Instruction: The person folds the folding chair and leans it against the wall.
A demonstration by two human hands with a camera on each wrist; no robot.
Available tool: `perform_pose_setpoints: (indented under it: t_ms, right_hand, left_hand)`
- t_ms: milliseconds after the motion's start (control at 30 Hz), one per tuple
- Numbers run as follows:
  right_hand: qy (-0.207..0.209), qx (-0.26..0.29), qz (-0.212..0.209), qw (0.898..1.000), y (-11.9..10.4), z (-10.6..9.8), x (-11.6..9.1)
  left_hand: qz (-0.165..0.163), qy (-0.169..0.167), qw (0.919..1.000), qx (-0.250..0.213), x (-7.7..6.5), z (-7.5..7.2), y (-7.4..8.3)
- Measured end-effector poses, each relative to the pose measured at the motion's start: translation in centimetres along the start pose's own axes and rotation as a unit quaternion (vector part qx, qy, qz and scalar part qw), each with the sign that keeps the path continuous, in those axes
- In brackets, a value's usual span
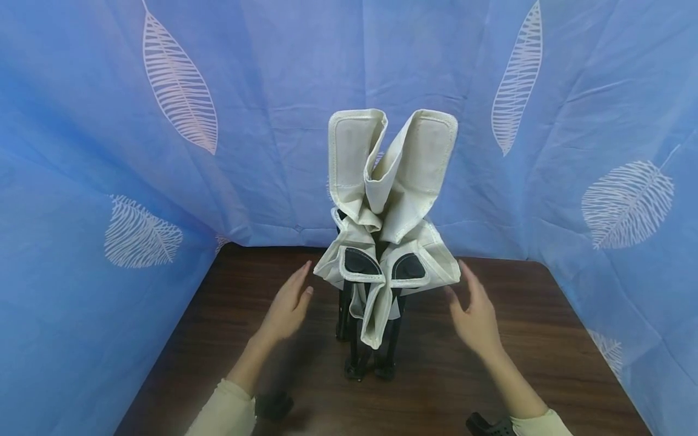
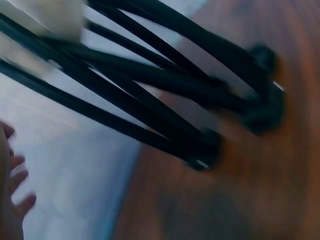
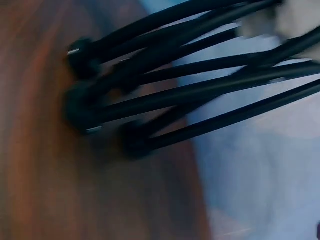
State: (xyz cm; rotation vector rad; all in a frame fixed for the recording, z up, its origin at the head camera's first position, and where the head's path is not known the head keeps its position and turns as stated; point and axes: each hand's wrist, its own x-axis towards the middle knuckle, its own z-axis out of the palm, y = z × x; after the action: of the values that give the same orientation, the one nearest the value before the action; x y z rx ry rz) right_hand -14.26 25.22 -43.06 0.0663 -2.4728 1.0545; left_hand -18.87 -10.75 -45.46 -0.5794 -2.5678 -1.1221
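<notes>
A folded camping chair point(image 1: 417, 175) with cream fabric stands upright on the table, its seat cloth bunched and its black tube legs point(image 1: 354, 339) drawn close together. My left hand point(image 1: 285, 307) is held to the left of the chair, fingers extended and apart from the cloth. On the other side, my right hand point(image 1: 477, 318) has its fingers spread beside the fabric's right corner; whether a fingertip touches it, I cannot tell. Both wrist views show the crossed legs point(image 2: 145, 75) and their dark feet, blurred. The left fingers point(image 2: 19, 177) show at the left wrist view's edge.
The brown wooden table point(image 1: 218, 339) has rounded far corners. Blue cloth point(image 1: 283, 121) printed with white leaves hangs behind it and along both sides. Dark devices point(image 1: 485, 426) sit by the sleeves at my wrists.
</notes>
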Motion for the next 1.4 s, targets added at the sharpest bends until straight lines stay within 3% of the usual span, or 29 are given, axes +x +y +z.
perform_pose_setpoints:
  t_ms: [100, 200, 400, 533, 667, 800, 933, 1067, 1200, 1400]
  right_hand:
    - [-0.098, -0.035, 0.009, 0.995, 1.6, 2.6, -1.3]
    - [-0.175, -0.052, -0.011, 0.983, 3.0, 5.0, -3.1]
    - [-0.269, -0.045, -0.047, 0.961, 4.3, 8.0, -5.9]
    - [-0.299, -0.037, -0.040, 0.953, 4.5, 8.9, -7.1]
    - [-0.303, -0.012, -0.040, 0.952, 4.7, 9.6, -7.7]
    - [-0.310, 0.000, -0.060, 0.949, 4.7, 10.3, -8.4]
    - [-0.289, -0.007, -0.055, 0.956, 4.6, 10.9, -8.9]
    - [-0.260, -0.025, -0.057, 0.964, 4.4, 11.4, -9.3]
    - [-0.255, -0.055, -0.053, 0.964, 4.0, 11.7, -9.8]
    - [-0.229, -0.083, -0.055, 0.968, 3.6, 12.0, -10.3]
  left_hand:
    - [0.000, -0.054, 0.9985, -0.015, -1.1, 1.7, -1.5]
    - [-0.011, -0.108, 0.9937, -0.030, -2.2, 3.1, -2.5]
    - [-0.044, -0.227, 0.9719, -0.045, -3.8, 5.8, -2.8]
    - [-0.039, -0.270, 0.9613, -0.036, -5.0, 7.6, -2.7]
    - [-0.025, -0.268, 0.9627, -0.025, -6.1, 9.4, -2.6]
    - [-0.039, -0.239, 0.9700, -0.014, -6.9, 10.7, -2.4]
    - [-0.057, -0.215, 0.9749, -0.003, -7.3, 11.7, -2.2]
    - [-0.076, -0.196, 0.9777, 0.011, -7.6, 12.3, -1.9]
    - [-0.095, -0.184, 0.9783, 0.010, -7.9, 12.6, -1.4]
    - [-0.090, -0.174, 0.9805, 0.014, -8.0, 12.7, -1.0]
